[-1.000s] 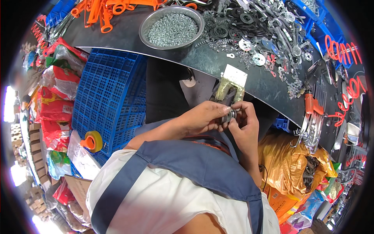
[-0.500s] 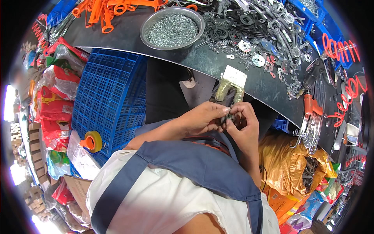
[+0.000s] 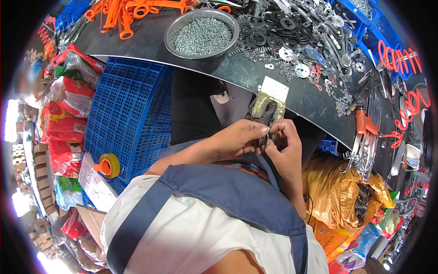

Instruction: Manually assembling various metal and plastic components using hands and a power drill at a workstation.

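Both hands meet in front of the bench's near edge. With its thumb and fingers pinched together, my left hand (image 3: 242,136) grips a small dark metal part (image 3: 263,140), mostly hidden by the fingers. My right hand (image 3: 286,145) closes on the same part from the other side, its thumb and forefinger bent against it. Just beyond the fingertips, a fork-shaped metal fixture (image 3: 275,89) juts from the bench edge. Its two prongs are wrapped in yellowish, worn tape.
A steel bowl (image 3: 201,34) of small metal pieces stands on the dark bench (image 3: 237,68). Loose washers and black rings (image 3: 273,32) are heaped right of it; orange handles (image 3: 137,10) lie at left. Blue crates (image 3: 127,114) and a yellow sack (image 3: 337,192) flank me.
Almost nothing differs. The fingers of my right hand have shifted slightly at the small part; both hands stay at the same spot.
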Motion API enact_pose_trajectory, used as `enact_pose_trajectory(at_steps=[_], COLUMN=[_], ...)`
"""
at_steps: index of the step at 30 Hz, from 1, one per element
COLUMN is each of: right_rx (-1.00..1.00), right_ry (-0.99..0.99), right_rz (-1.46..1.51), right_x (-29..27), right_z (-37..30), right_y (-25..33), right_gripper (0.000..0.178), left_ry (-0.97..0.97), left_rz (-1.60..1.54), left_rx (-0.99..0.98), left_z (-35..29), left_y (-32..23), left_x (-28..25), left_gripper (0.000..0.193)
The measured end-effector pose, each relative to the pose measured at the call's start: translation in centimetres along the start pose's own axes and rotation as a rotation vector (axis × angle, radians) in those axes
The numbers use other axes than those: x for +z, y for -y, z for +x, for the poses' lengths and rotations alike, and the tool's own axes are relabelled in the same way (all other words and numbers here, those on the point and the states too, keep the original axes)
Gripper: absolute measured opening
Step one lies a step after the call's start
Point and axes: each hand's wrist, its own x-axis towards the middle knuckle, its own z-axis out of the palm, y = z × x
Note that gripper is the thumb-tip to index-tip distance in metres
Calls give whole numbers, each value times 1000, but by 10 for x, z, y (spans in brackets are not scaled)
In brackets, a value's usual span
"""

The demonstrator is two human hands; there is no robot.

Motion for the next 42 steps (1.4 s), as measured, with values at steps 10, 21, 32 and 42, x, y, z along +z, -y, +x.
enact_pose_trajectory(at_steps=[10,21,32,42], right_rx=[-27,-13,-49,-48], right_ry=[8,14,3,-17], right_rz=[9,-30,-76,-91], right_x=[-1,0,3,5], right_z=[-2,-3,-3,-3], right_y=[1,3,7,6], right_gripper=[14,17,20,19], left_ry=[11,14,36,35], left_rz=[-123,-121,-131,-112], left_rx=[-7,-4,11,5], left_z=[3,3,1,2], left_y=[5,9,8,8], left_x=[-5,-6,-7,-6], left_gripper=[37,39,39,39])
